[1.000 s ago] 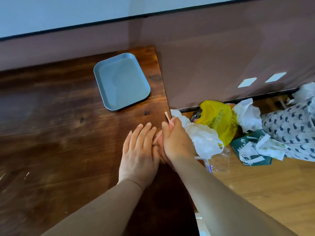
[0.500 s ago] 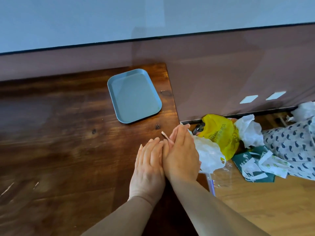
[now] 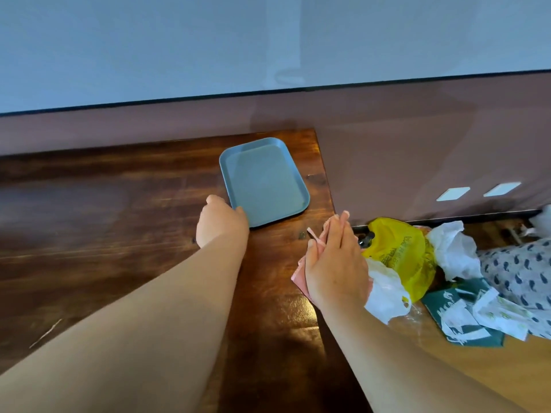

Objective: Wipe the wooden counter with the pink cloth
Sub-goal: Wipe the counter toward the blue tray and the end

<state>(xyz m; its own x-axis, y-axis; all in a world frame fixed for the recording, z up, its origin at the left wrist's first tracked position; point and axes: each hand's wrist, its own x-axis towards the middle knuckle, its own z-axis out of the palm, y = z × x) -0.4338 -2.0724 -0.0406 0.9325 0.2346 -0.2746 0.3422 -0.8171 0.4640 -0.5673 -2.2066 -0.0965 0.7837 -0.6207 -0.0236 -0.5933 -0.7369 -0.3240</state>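
2 bare hands work over 1 wooden counter (image 3: 104, 234), which carries 1 blue tray (image 3: 265, 180) near its far right corner. The left hand (image 3: 222, 222) reaches to the tray's near left corner with its fingers curled over the rim, gripping it. The right hand (image 3: 334, 263) lies flat at the counter's right edge, fingers straight and pressed together, palm down on 1 pink cloth (image 3: 299, 274).

The cloth is mostly hidden beneath that hand; only a pink strip shows along the hand's left side and a small corner pokes out by the fingers. What shows runs lengthwise from near to far, along the line of the fingers, which point away from the person toward the wall (image 3: 417, 150). Its full outline cannot be told.

Beyond the counter's right edge, on a lower, paler surface, lies a heap: 1 yellow plastic bag (image 3: 399, 251), 1 white plastic bag (image 3: 384, 287) just beside the right wrist, 1 patterned grey fabric (image 3: 518, 272), and some crumpled white paper (image 3: 453, 251). 2 white patches (image 3: 453, 193) sit on the wall.
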